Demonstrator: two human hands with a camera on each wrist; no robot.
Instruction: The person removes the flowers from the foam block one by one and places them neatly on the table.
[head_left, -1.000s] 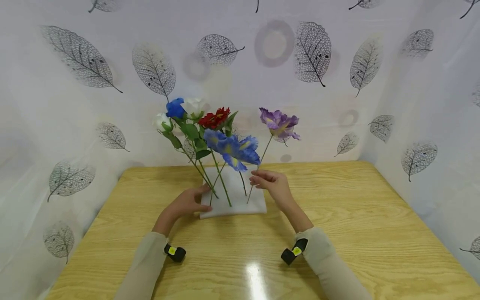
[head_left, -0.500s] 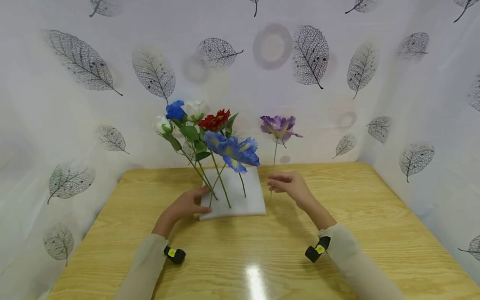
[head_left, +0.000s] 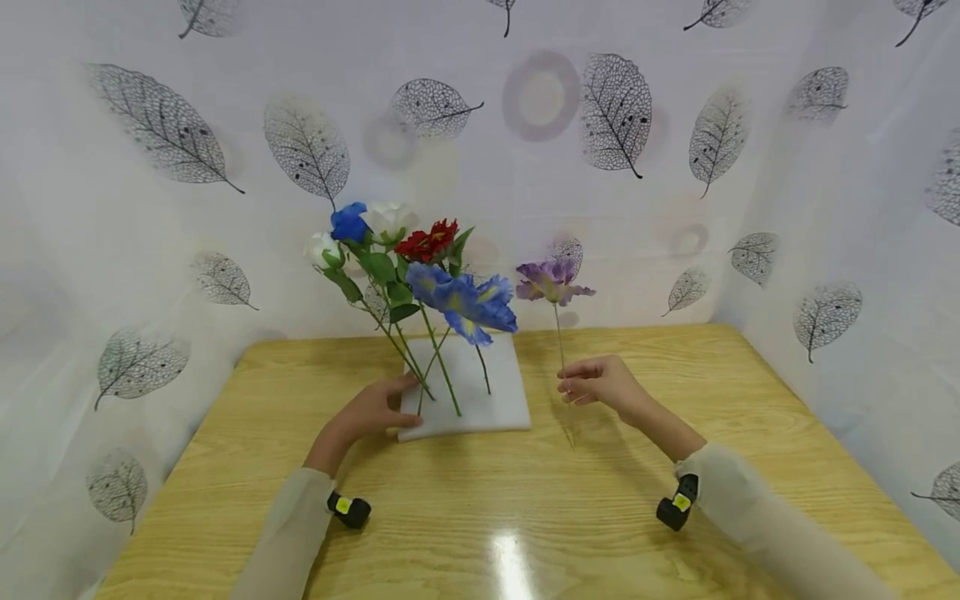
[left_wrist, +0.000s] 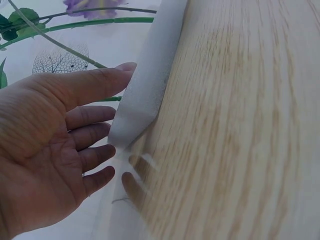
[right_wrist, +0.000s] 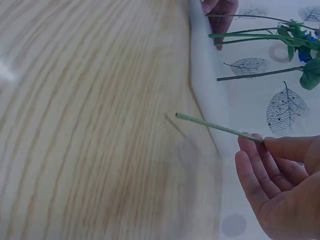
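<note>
Light is bright, soft and even. A white glare patch lies on the bench (head_left: pixel 525 500) at its near edge, straight out from the foam block (head_left: pixel 480 408). Shadows beside that block are faint. The head view bends at its edges. Both wrist views smear the wood grain, and the backdrop looks washed out.

Left hand (head_left: pixel 369 410) flat, fingers straight; right hand (head_left: pixel 600 385) pinching
</note>
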